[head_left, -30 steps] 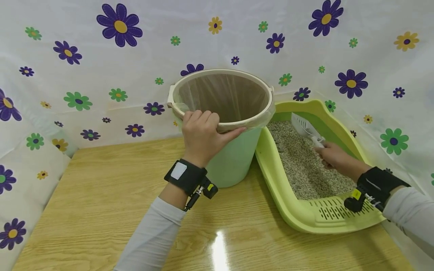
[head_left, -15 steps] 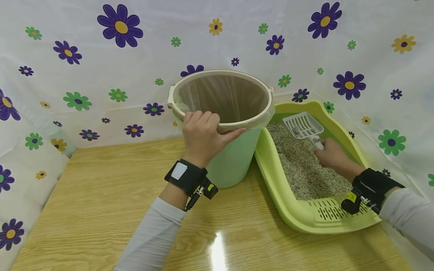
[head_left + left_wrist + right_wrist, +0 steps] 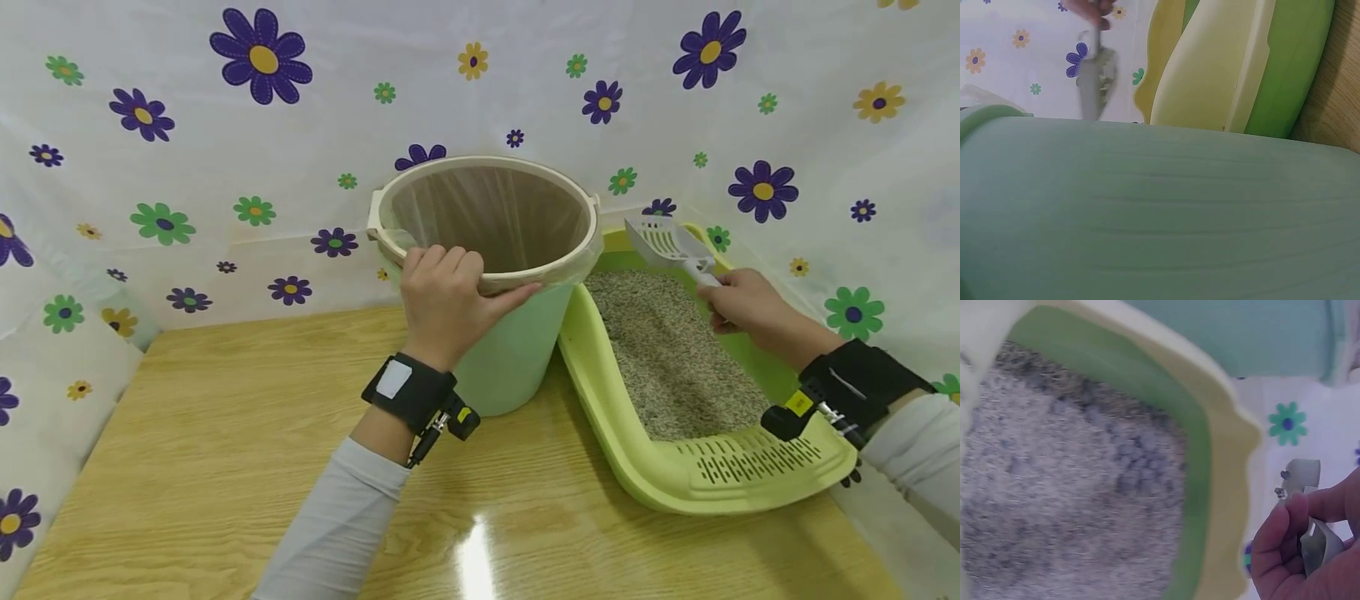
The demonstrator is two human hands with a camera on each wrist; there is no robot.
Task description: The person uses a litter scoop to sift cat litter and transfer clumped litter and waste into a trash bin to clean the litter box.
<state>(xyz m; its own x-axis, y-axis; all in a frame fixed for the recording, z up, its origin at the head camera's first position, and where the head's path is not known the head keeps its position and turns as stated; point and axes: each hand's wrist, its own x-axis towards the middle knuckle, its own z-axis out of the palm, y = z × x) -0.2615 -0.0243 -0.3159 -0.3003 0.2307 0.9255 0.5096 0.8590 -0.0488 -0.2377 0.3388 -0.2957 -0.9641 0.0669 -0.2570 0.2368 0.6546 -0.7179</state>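
Observation:
My left hand (image 3: 446, 304) grips the front rim of a pale green trash bin (image 3: 517, 358), fingers over the cream ring and thumb along its outside. A clear bag lines the bin. My right hand (image 3: 750, 308) holds a light grey slotted litter scoop (image 3: 663, 242) by its handle. The scoop is raised above the far end of the yellow-green litter box (image 3: 637, 467), right of the bin's rim. Small grey clumps (image 3: 1282, 484) show on the scoop in the right wrist view. Blur hides detail of the scoop (image 3: 1094, 81) in the left wrist view.
Granular litter (image 3: 675, 367) covers the box floor, with darker lumps (image 3: 1141, 456) near one end. The box stands close against the bin's right side on a wooden table (image 3: 247, 450). A flower-print sheet (image 3: 300, 150) hangs behind and along both sides.
The right hand has lifted the scoop up from over the litter. The scoop's slotted face turned toward the camera, then tilted away. The left hand stays on the bin's rim.

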